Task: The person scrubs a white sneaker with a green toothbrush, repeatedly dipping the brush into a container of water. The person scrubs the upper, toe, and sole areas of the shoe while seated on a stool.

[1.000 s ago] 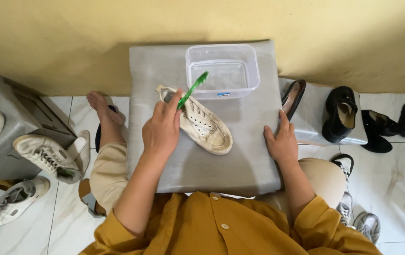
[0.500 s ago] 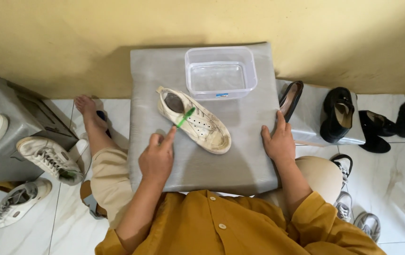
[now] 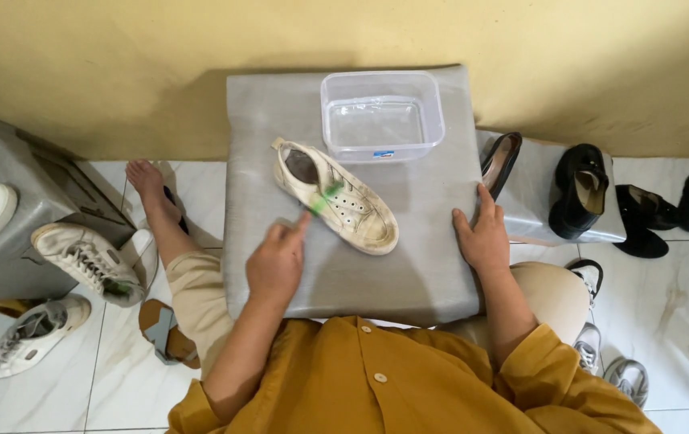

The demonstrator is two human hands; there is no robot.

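Observation:
A dirty white sneaker lies on its side on a grey stool top. My left hand grips a green toothbrush whose head touches the sneaker's laced side. My right hand rests flat on the stool's right edge, fingers apart, holding nothing. Behind the sneaker stands a clear plastic tub with a little water in it.
White sneakers lie on the tiled floor at the left beside a grey box. Black shoes sit on a low grey block at the right, more on the floor beyond. A yellow wall is behind.
My left hand drew the toothbrush back from above the tub toward me and lowered it onto the sneaker's side. The right hand stayed put.

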